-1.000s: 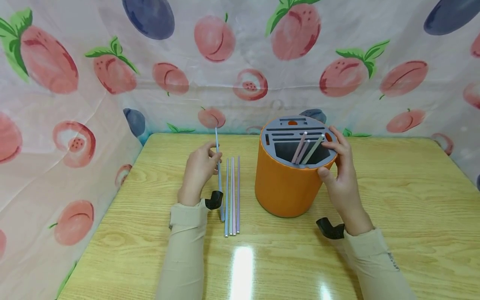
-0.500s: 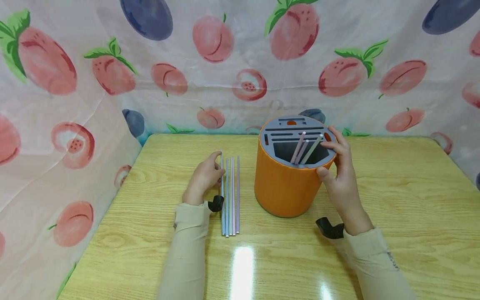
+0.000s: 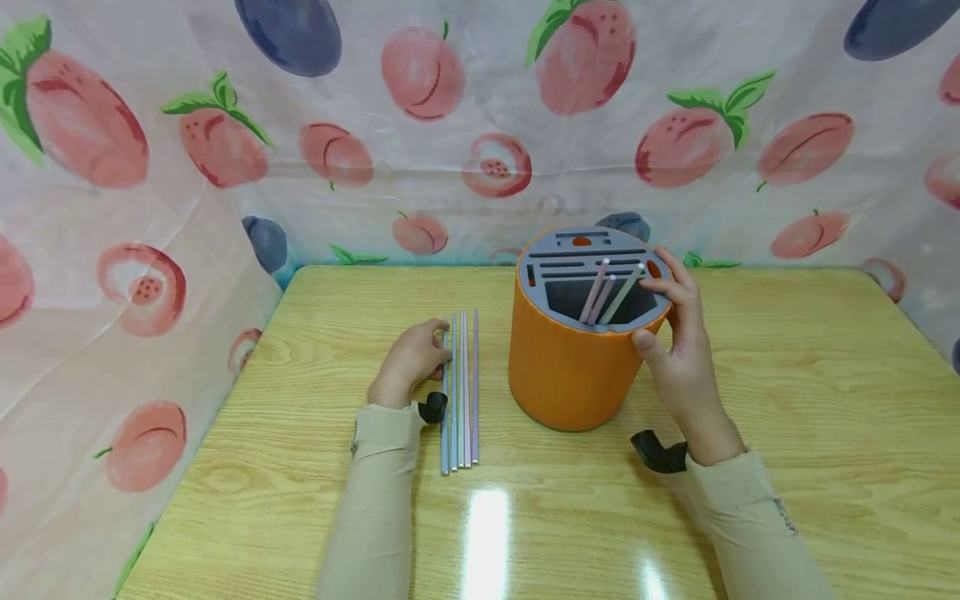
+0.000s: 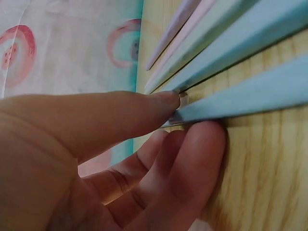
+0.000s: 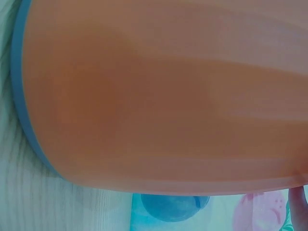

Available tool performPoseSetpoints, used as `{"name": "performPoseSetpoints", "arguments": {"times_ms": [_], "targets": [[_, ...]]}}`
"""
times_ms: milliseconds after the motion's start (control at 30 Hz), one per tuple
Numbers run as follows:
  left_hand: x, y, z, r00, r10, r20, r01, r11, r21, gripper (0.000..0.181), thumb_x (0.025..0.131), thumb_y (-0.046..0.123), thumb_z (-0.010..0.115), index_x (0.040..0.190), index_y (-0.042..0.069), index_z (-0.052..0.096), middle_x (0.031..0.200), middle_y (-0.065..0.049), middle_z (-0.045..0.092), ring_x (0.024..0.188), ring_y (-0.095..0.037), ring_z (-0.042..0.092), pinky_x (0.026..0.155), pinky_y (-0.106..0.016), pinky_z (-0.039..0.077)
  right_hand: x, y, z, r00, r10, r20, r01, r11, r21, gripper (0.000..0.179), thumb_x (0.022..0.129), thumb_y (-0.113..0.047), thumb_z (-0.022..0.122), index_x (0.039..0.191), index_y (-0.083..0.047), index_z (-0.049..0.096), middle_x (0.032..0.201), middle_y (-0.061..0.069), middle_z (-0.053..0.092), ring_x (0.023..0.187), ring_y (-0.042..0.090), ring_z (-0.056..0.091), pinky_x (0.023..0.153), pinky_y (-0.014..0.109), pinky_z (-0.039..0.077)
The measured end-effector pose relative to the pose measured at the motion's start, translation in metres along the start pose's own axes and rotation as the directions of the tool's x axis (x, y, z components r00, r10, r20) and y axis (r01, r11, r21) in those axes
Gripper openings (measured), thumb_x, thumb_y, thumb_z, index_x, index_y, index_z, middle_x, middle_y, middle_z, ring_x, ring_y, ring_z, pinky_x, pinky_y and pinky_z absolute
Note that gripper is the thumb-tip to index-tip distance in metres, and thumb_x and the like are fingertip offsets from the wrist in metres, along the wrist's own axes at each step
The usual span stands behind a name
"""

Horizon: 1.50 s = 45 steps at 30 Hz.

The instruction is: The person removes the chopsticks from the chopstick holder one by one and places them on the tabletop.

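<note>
My left hand [image 3: 411,360] pinches the far end of a blue chopstick [image 4: 250,94] between thumb and fingers, close over the tabletop. This chopstick lies at the left end of a row of several pastel chopsticks, with a second blue one [image 3: 453,417], then green, pink and a purple one [image 3: 476,400]. My right hand [image 3: 681,358] grips the right side of an orange round knife holder [image 3: 570,379], thumb on its front wall and fingers over the rim. A pink chopstick [image 3: 595,292], a purple one and a green one [image 3: 624,293] lean in its large grey-topped compartment.
The wooden table [image 3: 817,400] runs back to a fruit-print cloth [image 3: 495,92] hanging behind and along the left. Narrow slots [image 3: 570,265] and small openings mark the holder's grey top. A black wrist mount [image 3: 660,454] sits at the right cuff.
The blue chopstick in my left hand has come down from a raised tilt to lie beside the row, the hand drawing slightly nearer. My right hand stays on the holder.
</note>
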<state>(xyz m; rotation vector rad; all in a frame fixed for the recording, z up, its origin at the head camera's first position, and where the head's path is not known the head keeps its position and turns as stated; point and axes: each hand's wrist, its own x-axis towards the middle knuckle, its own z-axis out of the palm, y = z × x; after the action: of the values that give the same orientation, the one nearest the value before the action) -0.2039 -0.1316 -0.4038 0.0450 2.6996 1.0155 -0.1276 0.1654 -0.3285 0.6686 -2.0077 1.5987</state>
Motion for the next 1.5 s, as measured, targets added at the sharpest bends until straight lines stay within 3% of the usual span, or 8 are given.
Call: {"name": "performPoseSetpoints", "arguments": {"times_ms": [233, 400, 733, 833, 967, 1167, 1233, 1500], "targets": [[-0.001, 0.001, 0.000, 1.000, -0.016, -0.002, 0.016, 1.000, 0.014, 0.042, 0.088, 0.010, 0.054, 0.129, 0.011, 0.045, 0.083, -0.006, 0.056, 0.054, -0.019, 0.058, 0.067, -0.032, 0.045, 0.000, 0.000, 0.000, 1.000, 0.002, 0.002, -0.002, 1.000, -0.002, 0.066, 0.083, -0.043, 0.058, 0.121, 0.008, 0.038, 0.145, 0.009, 0.018, 0.130, 0.024, 0.020, 0.101, 0.028, 0.025], [-0.001, 0.005, -0.004, 0.995, 0.052, -0.089, -0.041, 0.991, 0.125, 0.037, 0.089, 0.017, 0.051, 0.125, 0.012, 0.050, 0.096, -0.007, 0.057, 0.076, -0.020, 0.055, 0.073, -0.035, 0.044, -0.001, 0.000, 0.000, 1.000, 0.002, 0.002, -0.002, 1.000, -0.003, 0.066, 0.083, -0.043, 0.057, 0.121, 0.008, 0.038, 0.145, 0.010, 0.018, 0.130, 0.025, 0.019, 0.101, 0.028, 0.024], [-0.010, 0.039, -0.012, 0.961, 0.230, -0.154, -0.209, 0.968, 0.138, 0.034, 0.091, 0.029, 0.048, 0.122, 0.016, 0.054, 0.097, -0.001, 0.056, 0.084, -0.018, 0.053, 0.072, -0.033, 0.043, -0.001, 0.000, -0.001, 1.000, -0.008, 0.001, 0.008, 1.000, 0.001, 0.067, 0.083, -0.044, 0.057, 0.121, 0.009, 0.037, 0.145, 0.010, 0.018, 0.131, 0.026, 0.018, 0.103, 0.030, 0.022], [-0.014, 0.049, -0.013, 0.933, 0.293, -0.209, -0.268, 0.953, 0.139, 0.031, 0.092, 0.029, 0.048, 0.121, 0.019, 0.055, 0.095, 0.002, 0.059, 0.082, -0.015, 0.055, 0.070, -0.031, 0.044, -0.002, 0.000, -0.001, 1.000, -0.007, 0.000, 0.007, 1.000, 0.003, 0.067, 0.084, -0.043, 0.057, 0.121, 0.008, 0.037, 0.145, 0.010, 0.018, 0.131, 0.025, 0.018, 0.103, 0.030, 0.022], [-0.023, 0.066, -0.014, 0.839, 0.427, -0.337, -0.403, 0.904, 0.143, 0.027, 0.092, 0.025, 0.049, 0.116, 0.018, 0.059, 0.095, 0.005, 0.059, 0.081, -0.010, 0.055, 0.068, -0.026, 0.045, -0.002, -0.001, 0.000, 1.000, -0.009, -0.002, 0.009, 1.000, 0.002, 0.067, 0.083, -0.044, 0.057, 0.121, 0.008, 0.038, 0.145, 0.010, 0.018, 0.131, 0.025, 0.018, 0.102, 0.030, 0.022], [-0.040, 0.094, -0.012, 0.617, 0.632, -0.470, -0.645, 0.747, 0.158, 0.024, 0.091, 0.019, 0.051, 0.113, 0.012, 0.059, 0.095, 0.002, 0.057, 0.085, -0.009, 0.054, 0.065, -0.022, 0.048, -0.001, -0.001, -0.001, 1.000, -0.015, -0.002, 0.015, 1.000, -0.006, 0.069, 0.083, -0.045, 0.057, 0.121, 0.009, 0.037, 0.145, 0.010, 0.018, 0.131, 0.026, 0.018, 0.102, 0.030, 0.022], [-0.046, 0.101, -0.012, 0.557, 0.671, -0.490, -0.692, 0.701, 0.174, 0.023, 0.091, 0.017, 0.050, 0.112, 0.011, 0.059, 0.097, 0.000, 0.056, 0.086, -0.009, 0.054, 0.065, -0.022, 0.048, -0.001, -0.001, 0.000, 1.000, -0.012, -0.002, 0.012, 1.000, -0.007, 0.069, 0.083, -0.045, 0.057, 0.121, 0.009, 0.037, 0.145, 0.010, 0.018, 0.131, 0.025, 0.018, 0.102, 0.030, 0.022], [-0.059, 0.116, -0.012, 0.447, 0.733, -0.513, -0.742, 0.624, 0.246, 0.018, 0.090, 0.016, 0.052, 0.101, 0.009, 0.065, 0.107, -0.003, 0.053, 0.089, -0.011, 0.053, 0.071, -0.015, 0.044, -0.001, -0.001, 0.000, 1.000, -0.005, -0.003, 0.005, 1.000, -0.005, 0.069, 0.082, -0.045, 0.058, 0.121, 0.008, 0.038, 0.145, 0.010, 0.018, 0.131, 0.025, 0.018, 0.101, 0.029, 0.023]]}}
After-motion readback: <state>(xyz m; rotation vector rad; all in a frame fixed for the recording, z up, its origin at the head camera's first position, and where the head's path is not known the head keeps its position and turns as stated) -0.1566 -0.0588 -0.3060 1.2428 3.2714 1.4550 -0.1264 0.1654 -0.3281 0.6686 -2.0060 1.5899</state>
